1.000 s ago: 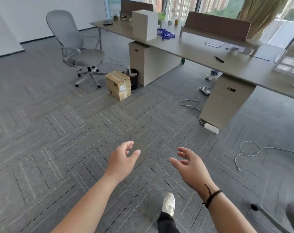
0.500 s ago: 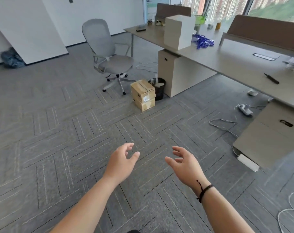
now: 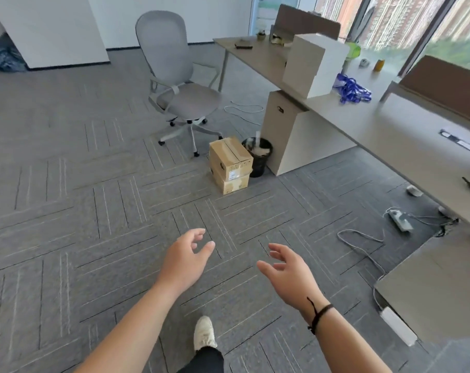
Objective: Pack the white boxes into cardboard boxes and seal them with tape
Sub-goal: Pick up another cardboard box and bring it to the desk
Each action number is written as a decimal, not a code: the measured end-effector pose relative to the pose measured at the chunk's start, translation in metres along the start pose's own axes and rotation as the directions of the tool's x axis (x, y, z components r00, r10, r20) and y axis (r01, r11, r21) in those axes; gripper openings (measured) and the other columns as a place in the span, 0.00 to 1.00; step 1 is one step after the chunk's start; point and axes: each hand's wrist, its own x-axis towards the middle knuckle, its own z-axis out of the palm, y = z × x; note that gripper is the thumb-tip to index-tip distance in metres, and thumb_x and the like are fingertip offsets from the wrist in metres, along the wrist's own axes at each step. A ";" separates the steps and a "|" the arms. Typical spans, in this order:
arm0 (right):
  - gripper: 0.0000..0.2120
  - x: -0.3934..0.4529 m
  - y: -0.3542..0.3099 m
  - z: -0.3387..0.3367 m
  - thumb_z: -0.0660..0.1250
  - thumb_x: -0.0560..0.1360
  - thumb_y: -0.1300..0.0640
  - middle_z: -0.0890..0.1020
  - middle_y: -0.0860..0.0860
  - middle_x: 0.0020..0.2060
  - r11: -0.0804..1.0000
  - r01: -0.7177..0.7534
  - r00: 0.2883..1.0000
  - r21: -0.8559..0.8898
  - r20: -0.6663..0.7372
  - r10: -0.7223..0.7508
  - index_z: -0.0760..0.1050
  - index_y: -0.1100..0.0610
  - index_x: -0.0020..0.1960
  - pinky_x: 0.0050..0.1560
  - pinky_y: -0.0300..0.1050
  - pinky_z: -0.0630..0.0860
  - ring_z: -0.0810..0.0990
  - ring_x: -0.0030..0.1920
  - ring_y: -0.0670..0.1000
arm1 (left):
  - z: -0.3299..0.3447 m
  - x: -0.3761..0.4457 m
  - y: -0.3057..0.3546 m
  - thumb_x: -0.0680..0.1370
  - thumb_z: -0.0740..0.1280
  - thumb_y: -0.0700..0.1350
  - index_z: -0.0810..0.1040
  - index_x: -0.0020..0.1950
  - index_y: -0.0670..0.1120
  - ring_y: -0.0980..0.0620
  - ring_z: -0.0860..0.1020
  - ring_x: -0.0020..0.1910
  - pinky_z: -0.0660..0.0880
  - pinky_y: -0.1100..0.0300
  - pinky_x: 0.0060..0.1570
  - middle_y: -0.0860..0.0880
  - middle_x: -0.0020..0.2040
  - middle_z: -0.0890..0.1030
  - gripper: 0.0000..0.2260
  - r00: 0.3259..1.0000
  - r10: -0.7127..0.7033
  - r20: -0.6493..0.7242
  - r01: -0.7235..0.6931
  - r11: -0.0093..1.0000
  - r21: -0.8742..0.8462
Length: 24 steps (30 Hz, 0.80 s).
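While both bare arms reach forward over the grey patterned carpet point(image 3: 67, 211), the left hand point(image 3: 184, 261) and the right hand point(image 3: 289, 273) hang with fingers loosely spread — each holding nothing. Below them shows a white sneaker point(image 3: 204, 333). Farther off, two stacked brown cardboard boxes point(image 3: 230, 164) sit beside a black round waste bin point(image 3: 259, 157). Beyond, a stack of white rectangular boxes point(image 3: 313, 65) rests on the long beige desk point(image 3: 390, 135) — near the grey swivel chair point(image 3: 180, 84).

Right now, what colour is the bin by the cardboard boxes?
Black bin, seen in the head view.
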 end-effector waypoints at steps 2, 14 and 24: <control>0.28 0.045 -0.027 -0.004 0.71 0.77 0.44 0.76 0.45 0.68 1.000 0.010 1.000 -0.021 -0.006 -0.010 0.68 0.46 0.75 0.62 0.50 0.79 0.79 0.62 0.47 | -0.007 0.048 0.015 0.81 0.67 0.53 0.73 0.70 0.54 0.55 0.75 0.62 0.69 0.60 0.56 0.57 0.63 0.77 0.18 1.000 0.007 0.018 -0.007 1.000 -0.013; 0.30 0.256 -0.145 -0.003 0.70 0.78 0.44 0.76 0.46 0.69 1.000 -0.009 1.000 -0.009 0.025 0.009 0.66 0.48 0.76 0.64 0.48 0.77 0.78 0.64 0.47 | -0.065 0.280 0.061 0.80 0.69 0.51 0.75 0.67 0.54 0.55 0.76 0.60 0.70 0.59 0.56 0.58 0.60 0.78 0.16 1.000 0.010 -0.008 -0.010 1.000 -0.003; 0.30 0.501 -0.192 -0.014 0.69 0.78 0.45 0.76 0.46 0.68 0.998 -0.038 0.997 0.046 0.062 0.035 0.66 0.48 0.77 0.63 0.51 0.78 0.78 0.62 0.47 | -0.050 0.506 0.093 0.80 0.68 0.51 0.75 0.69 0.52 0.55 0.75 0.61 0.68 0.61 0.56 0.55 0.63 0.77 0.17 0.998 -0.038 0.040 0.034 0.993 0.112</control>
